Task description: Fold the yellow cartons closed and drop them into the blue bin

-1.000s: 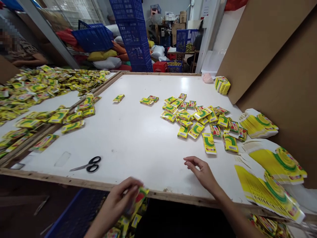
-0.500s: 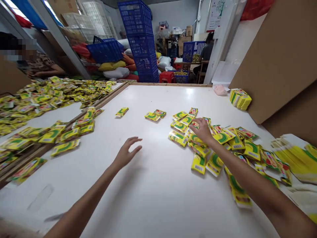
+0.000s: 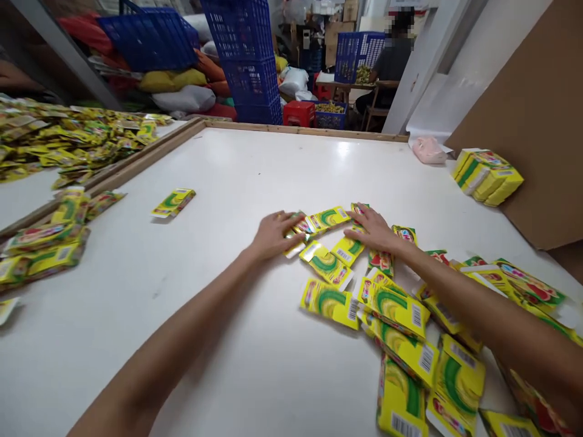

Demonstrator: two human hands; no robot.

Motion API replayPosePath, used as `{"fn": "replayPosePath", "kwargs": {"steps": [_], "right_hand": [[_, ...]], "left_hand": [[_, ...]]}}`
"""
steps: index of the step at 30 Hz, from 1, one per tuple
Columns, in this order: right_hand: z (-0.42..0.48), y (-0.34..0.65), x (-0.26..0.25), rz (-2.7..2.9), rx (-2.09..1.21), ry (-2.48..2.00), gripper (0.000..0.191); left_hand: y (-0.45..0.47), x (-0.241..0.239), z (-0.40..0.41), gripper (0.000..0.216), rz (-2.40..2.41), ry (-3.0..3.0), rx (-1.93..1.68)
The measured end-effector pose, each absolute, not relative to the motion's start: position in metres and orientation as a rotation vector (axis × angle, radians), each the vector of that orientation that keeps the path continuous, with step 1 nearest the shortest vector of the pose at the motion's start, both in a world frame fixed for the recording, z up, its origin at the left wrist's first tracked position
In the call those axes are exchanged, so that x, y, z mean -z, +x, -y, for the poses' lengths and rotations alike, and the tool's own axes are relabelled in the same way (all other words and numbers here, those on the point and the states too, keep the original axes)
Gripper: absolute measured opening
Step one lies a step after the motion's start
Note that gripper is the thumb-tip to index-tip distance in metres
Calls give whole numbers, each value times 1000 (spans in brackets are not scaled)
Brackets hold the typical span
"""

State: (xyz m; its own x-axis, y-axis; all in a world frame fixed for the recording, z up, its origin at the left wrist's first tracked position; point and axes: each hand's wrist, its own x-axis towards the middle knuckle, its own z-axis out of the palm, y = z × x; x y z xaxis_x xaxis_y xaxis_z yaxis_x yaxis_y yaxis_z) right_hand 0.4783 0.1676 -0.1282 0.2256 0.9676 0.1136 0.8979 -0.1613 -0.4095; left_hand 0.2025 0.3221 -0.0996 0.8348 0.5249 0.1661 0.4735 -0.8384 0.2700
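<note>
Small flat yellow-and-green printed cartons lie scattered on the white table. My left hand (image 3: 277, 235) reaches over the left end of the group, fingers apart and resting on a couple of cartons that they partly cover. Beside its fingertips lies a yellow carton (image 3: 328, 218). Across from it, my right hand (image 3: 376, 230) is open, its spread fingers on a carton (image 3: 348, 247) and another just behind. Nearer me, a barcoded carton (image 3: 331, 303) lies flat, and overlapping cartons (image 3: 405, 355) spread under and around my right forearm.
One carton (image 3: 173, 203) lies alone on the left, near more piled by a wooden divider (image 3: 136, 161). Beyond the divider is a large heap of packets (image 3: 86, 139). A neat carton stack (image 3: 488, 176) stands by brown cardboard (image 3: 514, 121). A person sits at the back.
My left hand has moved right and forward, from bare table onto the cartons at the group's left end. My right hand stays over the cartons. The view has tilted down and closer.
</note>
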Motion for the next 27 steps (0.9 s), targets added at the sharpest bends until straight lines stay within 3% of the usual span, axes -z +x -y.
{"fn": "replayPosePath", "kwargs": {"steps": [4, 7, 10, 14, 16, 19, 23, 27], "right_hand": [[-101, 449, 124, 1886, -270, -1988, 68], [-54, 430, 112, 2027, -358, -1835, 63], [-28, 417, 96, 2103, -377, -1685, 55], [-21, 416, 85, 1965, -225, -1750, 49], [-20, 418, 87, 1914, -180, -1803, 46], [-15, 419, 95, 1888, -190, -1828, 42], [-9, 406, 98, 1794, -261, -1858, 34], [0, 376, 90, 1735, -331, -1819, 32]], "left_hand": [[165, 90, -235, 62, -650, 2628, -326], [130, 74, -198, 52, -424, 2491, -105], [105, 65, -228, 42, -493, 2440, -165], [74, 65, -347, 43, -1272, 2444, -697], [53, 67, -403, 50, -1676, 2378, -762], [27, 72, -448, 57, -1871, 2319, -643], [25, 88, -435, 52, -1703, 2387, -598], [49, 101, -357, 48, -1454, 2431, -636]]}}
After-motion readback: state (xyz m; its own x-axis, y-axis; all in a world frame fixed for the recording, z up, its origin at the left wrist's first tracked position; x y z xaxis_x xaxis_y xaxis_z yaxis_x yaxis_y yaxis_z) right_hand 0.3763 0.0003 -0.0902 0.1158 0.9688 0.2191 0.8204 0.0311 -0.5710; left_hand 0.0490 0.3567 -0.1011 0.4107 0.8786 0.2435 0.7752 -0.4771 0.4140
